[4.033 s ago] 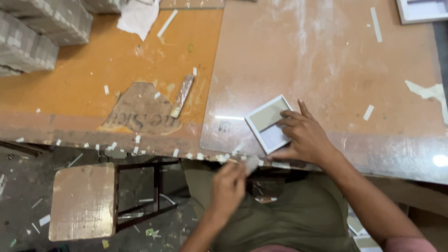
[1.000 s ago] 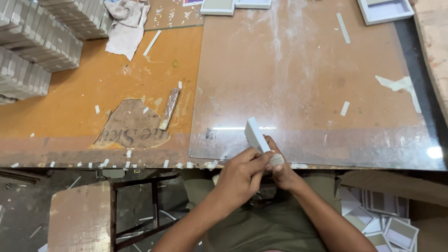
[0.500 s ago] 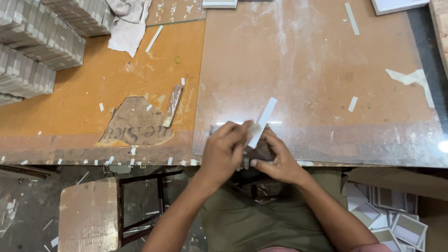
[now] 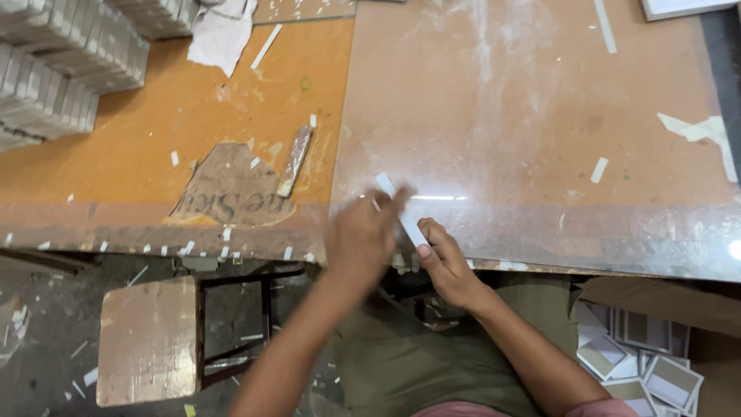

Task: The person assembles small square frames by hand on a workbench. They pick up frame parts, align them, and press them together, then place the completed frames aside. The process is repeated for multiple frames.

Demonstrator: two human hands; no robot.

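At the table's (image 4: 540,154) near edge: one white strip (image 4: 401,212), tilted, held between my hands. Right hand (image 4: 446,266), grip pinched on its lower end. Left hand (image 4: 363,235), blurred, fingers over its middle; grip unclear. Step, as I judge: pressing the strip. Next needs steady hold.

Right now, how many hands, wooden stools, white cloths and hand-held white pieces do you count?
Hands: 2 (left hand, right hand)
Wooden stool: 1
White cloth: 1
White piece: 1
Total: 5
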